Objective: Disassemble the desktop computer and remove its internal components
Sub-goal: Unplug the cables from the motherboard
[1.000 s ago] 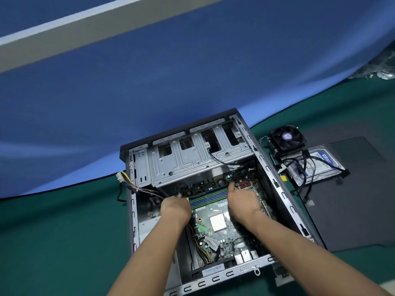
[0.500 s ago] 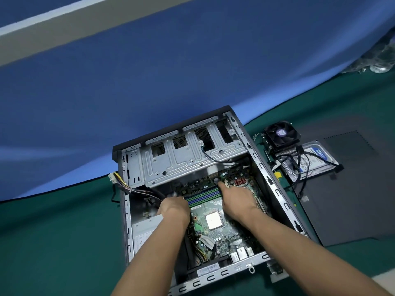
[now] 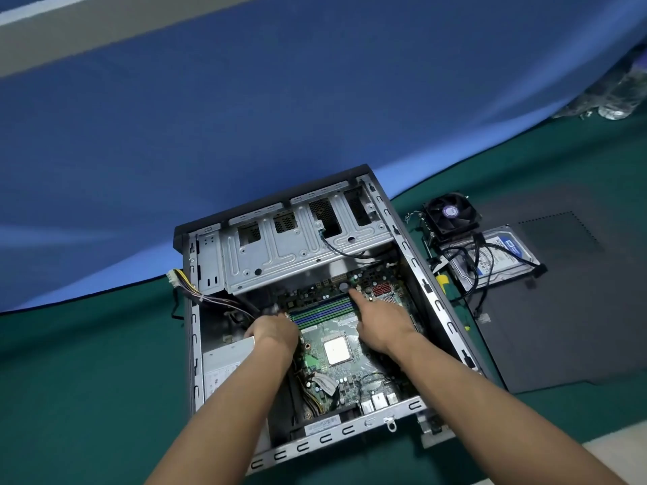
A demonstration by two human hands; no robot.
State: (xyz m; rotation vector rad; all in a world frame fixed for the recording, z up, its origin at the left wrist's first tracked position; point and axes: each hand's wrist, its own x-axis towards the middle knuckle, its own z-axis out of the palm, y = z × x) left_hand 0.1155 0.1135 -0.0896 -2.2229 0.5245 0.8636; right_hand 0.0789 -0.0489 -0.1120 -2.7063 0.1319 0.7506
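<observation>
The open computer case point(image 3: 436, 302) lies on its side near the back edge of the green worktop point(image 3: 70, 379). My left hand point(image 3: 275, 332) sits at the left end of the memory slots point(image 3: 322, 311); I cannot tell what its hidden fingers grip. My right hand point(image 3: 380, 325) holds nothing, forefinger straight, pressing at their right end. By the worktop's right edge the cooler fan point(image 3: 450, 213) leans on the hard drive point(image 3: 497, 260).

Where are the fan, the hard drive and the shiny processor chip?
fan point(image 3: 450, 212): head view, on its round hub.
hard drive point(image 3: 504, 267): head view, on its label face.
processor point(image 3: 336, 350): head view, on the middle of its metal lid.
</observation>
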